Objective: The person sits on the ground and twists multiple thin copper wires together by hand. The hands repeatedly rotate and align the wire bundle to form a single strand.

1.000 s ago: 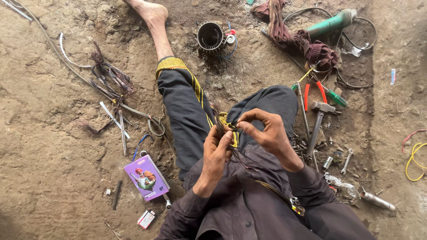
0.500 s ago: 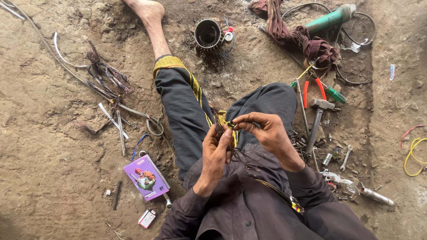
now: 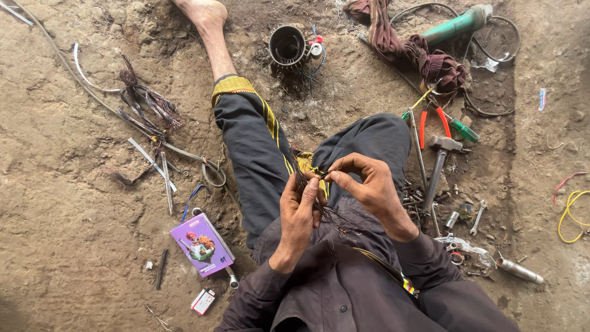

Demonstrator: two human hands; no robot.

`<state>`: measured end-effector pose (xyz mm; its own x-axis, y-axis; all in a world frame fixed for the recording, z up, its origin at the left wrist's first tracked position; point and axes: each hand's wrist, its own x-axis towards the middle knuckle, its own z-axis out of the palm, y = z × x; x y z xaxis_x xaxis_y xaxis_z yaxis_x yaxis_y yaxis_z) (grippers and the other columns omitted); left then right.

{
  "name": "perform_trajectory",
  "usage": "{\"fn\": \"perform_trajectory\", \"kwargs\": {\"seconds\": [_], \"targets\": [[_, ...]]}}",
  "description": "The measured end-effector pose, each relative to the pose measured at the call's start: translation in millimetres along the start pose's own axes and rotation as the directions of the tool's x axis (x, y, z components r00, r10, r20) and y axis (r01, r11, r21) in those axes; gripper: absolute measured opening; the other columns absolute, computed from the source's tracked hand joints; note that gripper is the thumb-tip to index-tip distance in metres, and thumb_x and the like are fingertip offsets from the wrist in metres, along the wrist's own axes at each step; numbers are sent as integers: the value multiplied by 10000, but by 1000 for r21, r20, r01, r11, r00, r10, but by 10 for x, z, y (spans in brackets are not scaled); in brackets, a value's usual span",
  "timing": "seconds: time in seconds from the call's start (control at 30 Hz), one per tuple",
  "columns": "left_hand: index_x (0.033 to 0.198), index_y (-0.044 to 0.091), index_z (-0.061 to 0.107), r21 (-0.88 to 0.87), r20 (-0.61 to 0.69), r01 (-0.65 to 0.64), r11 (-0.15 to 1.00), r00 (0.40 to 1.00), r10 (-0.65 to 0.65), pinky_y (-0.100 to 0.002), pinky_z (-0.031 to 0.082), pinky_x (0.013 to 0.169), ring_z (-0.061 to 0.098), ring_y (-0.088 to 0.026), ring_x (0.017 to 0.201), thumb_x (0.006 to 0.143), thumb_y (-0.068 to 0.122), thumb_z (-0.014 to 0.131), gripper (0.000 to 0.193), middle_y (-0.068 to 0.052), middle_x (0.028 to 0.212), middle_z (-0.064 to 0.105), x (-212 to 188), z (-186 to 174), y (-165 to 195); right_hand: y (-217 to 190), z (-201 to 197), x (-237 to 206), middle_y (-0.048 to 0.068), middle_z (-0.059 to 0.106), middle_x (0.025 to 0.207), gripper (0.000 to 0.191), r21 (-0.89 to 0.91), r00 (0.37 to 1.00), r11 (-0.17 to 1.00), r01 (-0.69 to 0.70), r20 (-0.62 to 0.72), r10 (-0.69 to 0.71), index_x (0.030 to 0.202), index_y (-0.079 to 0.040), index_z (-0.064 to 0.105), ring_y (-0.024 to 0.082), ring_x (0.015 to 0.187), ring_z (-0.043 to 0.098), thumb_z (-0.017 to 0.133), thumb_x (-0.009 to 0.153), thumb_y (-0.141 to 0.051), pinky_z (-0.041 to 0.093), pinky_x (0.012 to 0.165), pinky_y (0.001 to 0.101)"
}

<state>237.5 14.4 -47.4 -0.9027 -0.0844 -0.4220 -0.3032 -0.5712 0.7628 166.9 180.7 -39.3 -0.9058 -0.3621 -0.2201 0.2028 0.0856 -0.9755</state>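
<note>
I sit on a dirt floor with one leg stretched out. My left hand (image 3: 299, 210) grips a bundle of thin dark copper wire strands (image 3: 305, 180) over my lap. My right hand (image 3: 367, 184) pinches the upper ends of the same strands between thumb and fingers. The two hands meet close together above my dark trousers (image 3: 252, 144). Loose strands trail down onto my shirt.
A round metal motor housing (image 3: 287, 45) lies by my foot. To the right lie a hammer (image 3: 437, 163), red-handled pliers (image 3: 432, 120), a green angle grinder (image 3: 458, 23), cloth and small bolts. On the left lie a purple box (image 3: 201, 244), wire scraps and cable.
The view has shifted slightly. My hands stay together on the wire strands, and my right fingers have moved a little along them.
</note>
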Motion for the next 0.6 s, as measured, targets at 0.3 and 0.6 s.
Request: {"fn": "perform_trajectory", "kwargs": {"seconds": [0.3, 0.6], "targets": [[1135, 101, 529, -104, -101, 8, 995, 995, -19, -154, 283, 339, 393, -4, 433, 1083, 237, 492, 150, -32, 841, 643, 38, -10, 37, 149, 5, -50, 83, 753, 956, 136, 142, 999, 989, -40, 8, 39, 1071, 36, 696, 127, 928, 724, 693, 968, -53, 585, 866, 270], [1155, 111, 517, -69, -73, 7, 998, 997, -12, -152, 275, 346, 415, 2, 458, 1097, 259, 468, 167, -29, 805, 624, 40, -28, -31, 97, 37, -74, 87, 755, 1007, 191, 108, 998, 993, -55, -15, 57, 1106, 23, 705, 123, 959, 720, 738, 944, -72, 582, 886, 272]]}}
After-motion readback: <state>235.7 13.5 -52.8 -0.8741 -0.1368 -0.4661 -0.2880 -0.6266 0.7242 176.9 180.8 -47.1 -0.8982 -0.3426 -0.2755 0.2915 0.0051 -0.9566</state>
